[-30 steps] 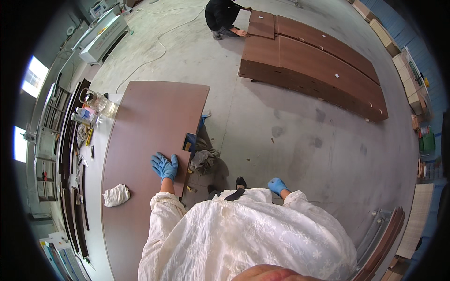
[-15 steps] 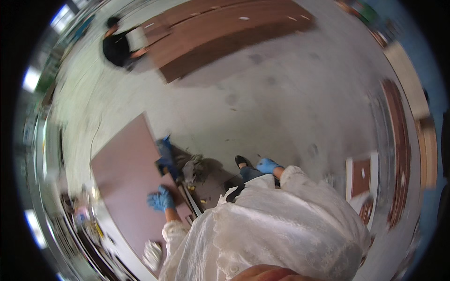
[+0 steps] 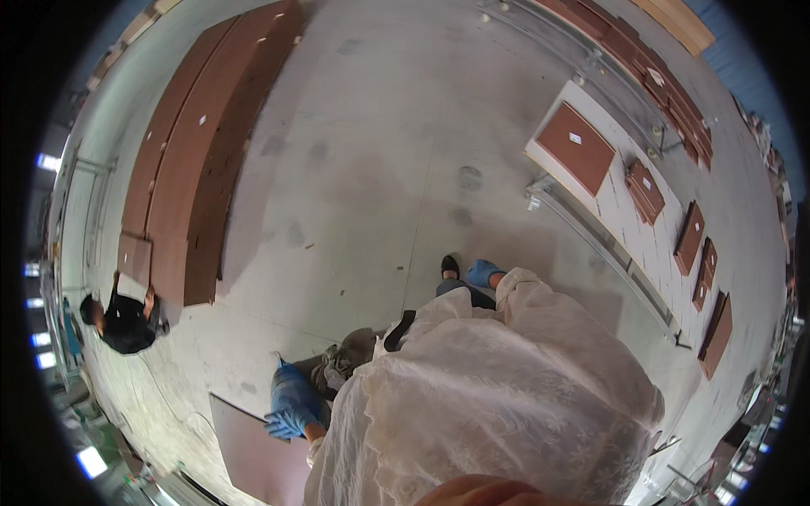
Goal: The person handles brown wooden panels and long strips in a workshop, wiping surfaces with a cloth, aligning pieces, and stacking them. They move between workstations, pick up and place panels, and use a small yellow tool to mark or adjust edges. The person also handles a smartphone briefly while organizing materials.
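Observation:
My left hand (image 3: 291,422), in a blue glove, has its fingers spread at the edge of a flat pinkish-brown board (image 3: 253,451) at the lower left. Whether it still touches the board I cannot tell. Right beside that hand is a blue bag-like thing (image 3: 291,390), with a crumpled grey-green cloth (image 3: 342,361) to its right. My right hand (image 3: 483,273), also gloved in blue, hangs low beside my leg, near my black shoe (image 3: 450,266). Its fingers are mostly hidden, and nothing shows in it.
At the right stands a white-topped table (image 3: 607,202) on a metal frame, bearing several brown panels (image 3: 576,149). Beyond it a rack holds long brown boards (image 3: 624,46). A long brown stack (image 3: 194,160) fills the far left, with a person in black (image 3: 126,325) crouching at its end.
My view has swung to the right. The long stack and the person now lie farther left, and the white-topped table has come fully into view. My left hand is nearer the board's edge.

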Demonstrator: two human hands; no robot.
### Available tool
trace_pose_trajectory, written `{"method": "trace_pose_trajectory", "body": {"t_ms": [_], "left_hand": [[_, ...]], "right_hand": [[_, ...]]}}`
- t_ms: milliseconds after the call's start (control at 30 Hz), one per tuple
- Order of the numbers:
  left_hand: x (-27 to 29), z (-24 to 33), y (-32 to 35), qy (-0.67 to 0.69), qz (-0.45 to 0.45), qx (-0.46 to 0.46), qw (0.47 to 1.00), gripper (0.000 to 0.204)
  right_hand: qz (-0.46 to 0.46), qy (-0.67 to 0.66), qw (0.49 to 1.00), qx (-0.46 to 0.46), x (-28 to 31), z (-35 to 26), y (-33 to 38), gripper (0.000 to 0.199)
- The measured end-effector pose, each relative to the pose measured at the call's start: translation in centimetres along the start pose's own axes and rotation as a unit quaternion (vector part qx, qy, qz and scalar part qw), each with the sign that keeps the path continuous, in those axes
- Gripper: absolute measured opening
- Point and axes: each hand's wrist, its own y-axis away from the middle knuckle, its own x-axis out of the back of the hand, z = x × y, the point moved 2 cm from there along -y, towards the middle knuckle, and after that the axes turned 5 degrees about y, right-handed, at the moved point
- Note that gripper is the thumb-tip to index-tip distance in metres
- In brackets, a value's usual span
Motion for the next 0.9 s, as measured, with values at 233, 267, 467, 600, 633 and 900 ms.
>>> {"method": "trace_pose_trajectory", "body": {"t_ms": [233, 267, 467, 600, 633, 900], "left_hand": [[9.2, 28.8, 14.8, 0.187, -0.057, -0.222, 0.955, 0.096], [10.8, 30.8, 16.9, 0.209, -0.073, -0.255, 0.941, 0.097], [17.9, 42.3, 22.6, 0.215, -0.183, -0.388, 0.877, 0.091], [20.0, 53.9, 26.7, 0.213, -0.313, -0.505, 0.776, 0.079], [20.7, 56.5, 28.1, 0.208, -0.337, -0.523, 0.755, 0.077], [28.4, 75.3, 50.1, 0.176, -0.32, -0.688, 0.626, 0.065]], "right_hand": [[0.053, -0.038, 0.996, -0.065, 5.1, 15.6, -5.7, 0.043], [0.037, -0.055, 0.994, -0.09, 5.9, 17.5, -6.3, 0.045], [0.103, -0.106, 0.977, -0.157, 7.1, 25.1, -11.1, 0.041], [0.09, -0.293, 0.903, -0.302, 9.3, 28.6, -9.9, 0.048], [0.111, -0.303, 0.897, -0.303, 10.4, 29.2, -9.0, 0.049], [0.414, -0.251, 0.775, -0.405, 19.7, 39.6, -9.7, 0.065]]}}
